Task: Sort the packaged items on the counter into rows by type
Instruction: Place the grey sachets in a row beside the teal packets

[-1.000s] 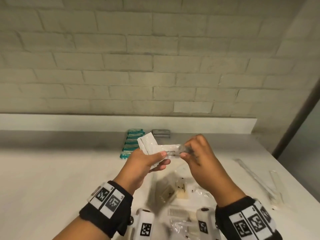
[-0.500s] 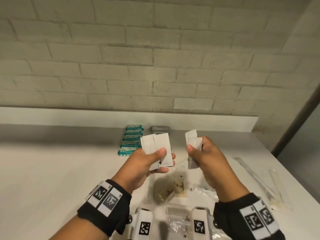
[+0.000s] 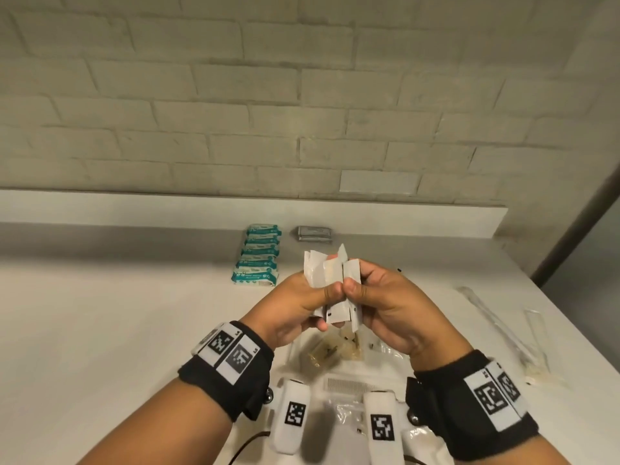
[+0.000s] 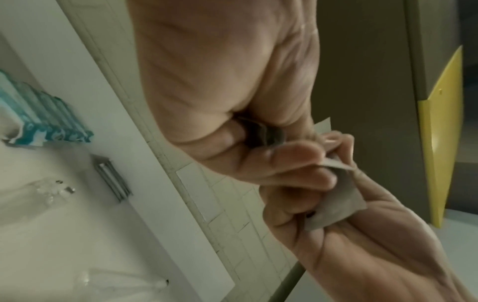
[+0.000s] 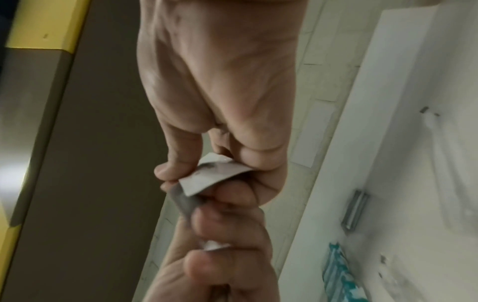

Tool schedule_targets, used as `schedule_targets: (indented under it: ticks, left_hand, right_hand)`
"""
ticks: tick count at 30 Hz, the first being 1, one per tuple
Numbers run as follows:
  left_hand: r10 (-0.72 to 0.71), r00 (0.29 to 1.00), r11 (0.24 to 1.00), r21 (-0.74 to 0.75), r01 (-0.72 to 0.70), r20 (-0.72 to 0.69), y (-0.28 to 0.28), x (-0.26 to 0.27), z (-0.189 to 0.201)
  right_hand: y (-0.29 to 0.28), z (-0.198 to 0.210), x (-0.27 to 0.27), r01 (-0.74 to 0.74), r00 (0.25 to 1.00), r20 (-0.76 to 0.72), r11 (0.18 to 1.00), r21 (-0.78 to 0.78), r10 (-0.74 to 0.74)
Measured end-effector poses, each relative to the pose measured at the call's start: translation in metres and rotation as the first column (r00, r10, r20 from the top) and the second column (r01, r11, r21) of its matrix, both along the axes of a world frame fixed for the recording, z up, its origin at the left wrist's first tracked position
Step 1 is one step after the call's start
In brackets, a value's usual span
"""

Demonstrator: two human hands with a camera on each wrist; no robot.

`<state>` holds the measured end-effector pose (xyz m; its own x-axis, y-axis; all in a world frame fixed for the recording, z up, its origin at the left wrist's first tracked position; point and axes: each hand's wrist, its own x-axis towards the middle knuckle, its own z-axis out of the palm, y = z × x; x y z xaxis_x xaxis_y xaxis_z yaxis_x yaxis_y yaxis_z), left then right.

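Both hands are raised over the counter, holding small white paper packets [image 3: 330, 280] bunched upright. My left hand [image 3: 320, 292] pinches its packets with the thumb in front. My right hand [image 3: 358, 287] pinches another white packet [image 5: 214, 175] pressed against them, and the two thumbs touch. At the back of the counter lies a row of several teal packets [image 3: 258, 255], with flat grey packets [image 3: 314, 233] to their right. Under the hands lies a pile of clear plastic packets [image 3: 335, 352].
Long clear sleeves [image 3: 496, 330] lie near the counter's right edge. A comb in clear wrap [image 3: 352, 385] lies close to me. A raised ledge [image 3: 134, 209] and a brick wall close off the back. The white counter [image 3: 100, 313] stretches away to the left.
The hands were apart, each with its own white packets; now they have come together and the packets are bunched between both thumbs.
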<state>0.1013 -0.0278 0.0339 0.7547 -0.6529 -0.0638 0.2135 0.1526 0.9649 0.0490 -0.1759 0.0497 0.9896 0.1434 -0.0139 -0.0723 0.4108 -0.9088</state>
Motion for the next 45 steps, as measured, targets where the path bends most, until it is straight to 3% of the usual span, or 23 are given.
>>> schedule_targets:
  ticks: [4, 6, 9, 14, 19, 23, 27, 29, 33, 35, 38, 39, 42, 45]
  left_hand:
    - [0.032, 0.999, 0.988, -0.151, -0.035, -0.019, -0.001, 0.003, -0.004]
    - [0.032, 0.999, 0.987, -0.160, -0.035, -0.017, -0.002, 0.005, -0.005]
    - [0.035, 0.999, 0.996, -0.087, -0.034, 0.009, -0.001, 0.008, -0.005]
    - [0.039, 0.997, 0.998, 0.054, -0.042, 0.066, 0.005, 0.009, -0.004]
    - [0.088, 0.989, 0.970, 0.216, -0.111, 0.115, 0.005, 0.011, -0.002]
    - [0.037, 0.999, 0.992, 0.117, -0.037, -0.003, 0.016, 0.012, -0.004]
    - [0.009, 1.000, 0.990, 0.143, -0.013, 0.028, 0.011, 0.010, 0.001]
    - [0.007, 0.999, 0.987, 0.158, -0.013, 0.038, 0.005, 0.008, 0.004]
    - [0.063, 0.996, 0.997, 0.044, -0.061, -0.055, 0.004, 0.012, 0.006]
    - [0.098, 0.985, 0.991, -0.078, -0.109, -0.143, 0.005, 0.015, 0.009]
    - [0.203, 0.969, 0.971, -0.101, -0.218, -0.142, 0.001, 0.020, 0.012]
    - [0.245, 0.962, 0.961, -0.101, -0.258, -0.124, 0.000, 0.020, 0.012]
    - [0.327, 0.941, 0.935, -0.115, -0.335, -0.087, -0.003, 0.021, 0.011]
    - [0.325, 0.945, 0.939, -0.100, -0.328, -0.045, -0.009, 0.015, 0.008]
  right_hand:
    - [0.000, -0.006, -0.001, 0.010, 1.000, 0.005, 0.989, 0.149, -0.011]
    - [0.004, -0.009, -0.001, 0.018, 1.000, 0.010, 0.988, 0.154, -0.020]
    - [0.012, -0.007, -0.003, 0.038, 0.999, 0.003, 0.996, 0.075, -0.038]
    - [0.021, -0.007, -0.005, 0.063, 0.998, -0.026, 0.995, 0.081, -0.061]
    - [0.011, -0.009, 0.002, 0.294, 0.954, 0.023, 0.950, 0.106, -0.298]
    - [-0.018, 0.005, 0.007, 0.390, 0.920, 0.065, 0.920, -0.043, -0.387]
    - [-0.010, 0.012, 0.006, 0.182, 0.982, 0.079, 0.961, -0.210, -0.169]
    - [-0.005, 0.013, 0.007, 0.214, 0.976, 0.106, 0.934, -0.284, -0.192]
    - [-0.019, 0.022, 0.009, 0.514, 0.831, 0.445, 0.765, -0.388, -0.333]
    - [-0.024, 0.023, 0.002, 0.499, 0.826, 0.528, 0.696, -0.517, -0.200]
    - [-0.022, 0.013, -0.008, 0.414, 0.873, 0.487, 0.506, -0.757, 0.014]
    - [-0.022, 0.010, -0.009, 0.403, 0.890, 0.456, 0.496, -0.769, -0.017]
    - [-0.026, 0.015, -0.012, 0.426, 0.904, 0.338, 0.625, -0.655, -0.262]
    - [-0.017, 0.024, -0.015, 0.434, 0.901, 0.324, 0.623, -0.651, -0.290]
